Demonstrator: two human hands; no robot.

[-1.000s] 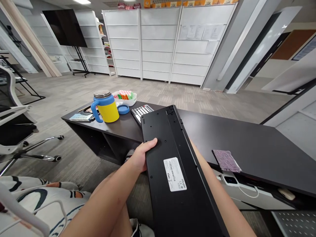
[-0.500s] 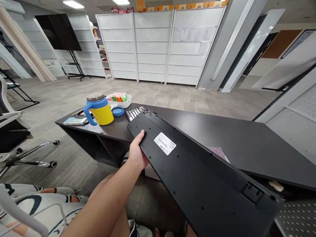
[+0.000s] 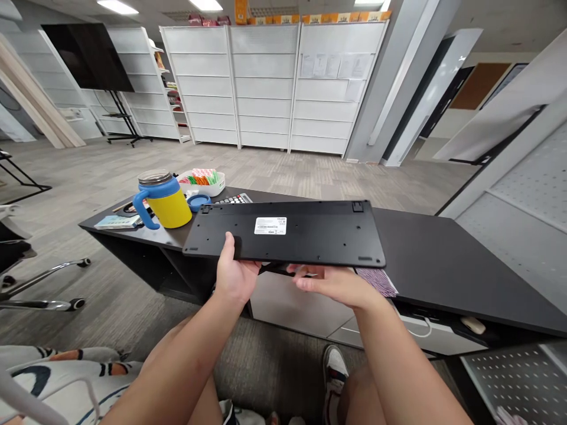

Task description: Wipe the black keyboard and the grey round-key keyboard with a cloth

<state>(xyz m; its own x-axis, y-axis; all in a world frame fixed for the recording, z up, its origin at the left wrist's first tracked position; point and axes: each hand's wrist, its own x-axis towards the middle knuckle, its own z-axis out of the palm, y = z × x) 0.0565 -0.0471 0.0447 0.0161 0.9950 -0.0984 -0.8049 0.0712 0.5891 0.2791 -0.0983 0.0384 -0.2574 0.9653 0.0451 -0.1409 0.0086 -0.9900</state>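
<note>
A black keyboard (image 3: pixel 310 233) is held over the desk, its underside with a white label (image 3: pixel 270 226) turned towards me. My left hand (image 3: pixel 234 274) grips its near edge left of the middle, thumb on the underside and fingers behind. Just below the near edge is my right hand (image 3: pixel 336 284), fingers stretched out to the left and apart. Whether it touches the keyboard I cannot tell. Partly hidden behind the keyboard are a calculator (image 3: pixel 234 199) and a purple striped cloth (image 3: pixel 378 281).
On the dark desk (image 3: pixel 443 260) stand a yellow and blue mug (image 3: pixel 170 208), a blue lid (image 3: pixel 199 202) and a white basket (image 3: pixel 216 189) of colourful packets. A mouse (image 3: pixel 473 324) and white cable (image 3: pixel 423 332) lie below the desktop. An office chair (image 3: pixel 39 304) is at left.
The keyboard has swung from a steep slant near me to lying crosswise, farther off over the desk. My right hand has come into view beneath its near edge.
</note>
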